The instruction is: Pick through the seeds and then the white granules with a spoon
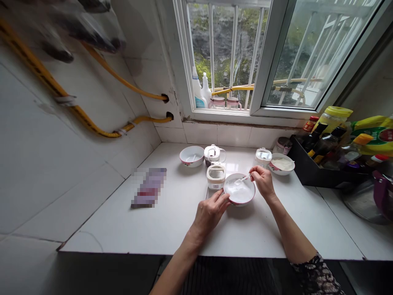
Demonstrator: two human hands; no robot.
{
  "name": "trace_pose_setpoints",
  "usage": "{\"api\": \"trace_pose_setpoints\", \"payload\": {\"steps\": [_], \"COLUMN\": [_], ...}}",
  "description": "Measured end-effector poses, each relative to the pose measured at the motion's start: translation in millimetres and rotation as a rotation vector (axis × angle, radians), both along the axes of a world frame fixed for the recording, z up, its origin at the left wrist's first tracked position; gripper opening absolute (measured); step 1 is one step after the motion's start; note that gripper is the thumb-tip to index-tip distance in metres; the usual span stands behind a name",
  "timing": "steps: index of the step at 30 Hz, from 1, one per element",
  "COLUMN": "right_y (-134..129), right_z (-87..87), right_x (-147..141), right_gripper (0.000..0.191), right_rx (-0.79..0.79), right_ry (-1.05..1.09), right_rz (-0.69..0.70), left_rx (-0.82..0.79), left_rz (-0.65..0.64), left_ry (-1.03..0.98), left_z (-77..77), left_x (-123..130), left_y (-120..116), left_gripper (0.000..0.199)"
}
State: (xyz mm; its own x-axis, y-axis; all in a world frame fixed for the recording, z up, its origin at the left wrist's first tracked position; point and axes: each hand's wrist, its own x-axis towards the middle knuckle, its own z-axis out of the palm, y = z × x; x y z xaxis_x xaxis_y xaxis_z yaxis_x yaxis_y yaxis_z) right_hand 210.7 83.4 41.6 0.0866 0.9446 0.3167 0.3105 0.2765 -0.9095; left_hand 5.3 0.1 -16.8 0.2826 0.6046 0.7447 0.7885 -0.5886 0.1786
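Observation:
A bowl (pixel 240 201) with a red rim and white powder in it stands on the white counter. My left hand (pixel 211 209) grips its left rim, fingers closed against the side. In my right hand (pixel 262 180) is a small white spoon (pixel 244 179), pinched by its handle, its tip in the powder. Touching or just behind the bowl's left is a clear jar (pixel 215 177) with a cream-rimmed lid. Behind that stands a second lidded jar (pixel 212 155) with dark contents, beside another bowl (pixel 192 157) that has a spoon inside.
Right of my right hand are a clear jar (pixel 263 156) and a bowl of pale contents (pixel 281 164). A black bin of bottles (pixel 319 172) fills the right corner. A blurred purple packet (pixel 150 188) lies at left. Yellow pipes (pixel 89 125) run along the left wall.

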Motion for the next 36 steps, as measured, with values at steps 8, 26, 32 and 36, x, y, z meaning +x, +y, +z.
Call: {"api": "trace_pose_setpoints", "payload": {"steps": [8,26,32,36], "right_y": [9.0,-15.5,-9.0,-5.4], "right_z": [-4.9,1.0,4.7,2.7], "right_x": [3.1,-38.1,-5.9,5.0], "right_gripper": [0.009,0.018,0.014,0.015], "right_rx": [-0.163,0.618,0.373,0.294], "right_ry": [0.293,-0.430,-0.332,-0.407], "right_rz": [0.054,0.175,0.000,-0.022], "left_rx": [-0.011,-0.010,-0.076,-0.054], "left_rz": [0.011,0.014,0.023,0.015], "left_ry": [0.001,-0.007,0.017,0.013], "left_z": [-0.2,-0.6,-2.3,-2.8], "left_x": [0.7,2.4,0.1,-1.2], "left_y": [-0.1,0.3,-0.6,-0.1], "left_gripper": [0.022,0.025,0.021,0.022]}}
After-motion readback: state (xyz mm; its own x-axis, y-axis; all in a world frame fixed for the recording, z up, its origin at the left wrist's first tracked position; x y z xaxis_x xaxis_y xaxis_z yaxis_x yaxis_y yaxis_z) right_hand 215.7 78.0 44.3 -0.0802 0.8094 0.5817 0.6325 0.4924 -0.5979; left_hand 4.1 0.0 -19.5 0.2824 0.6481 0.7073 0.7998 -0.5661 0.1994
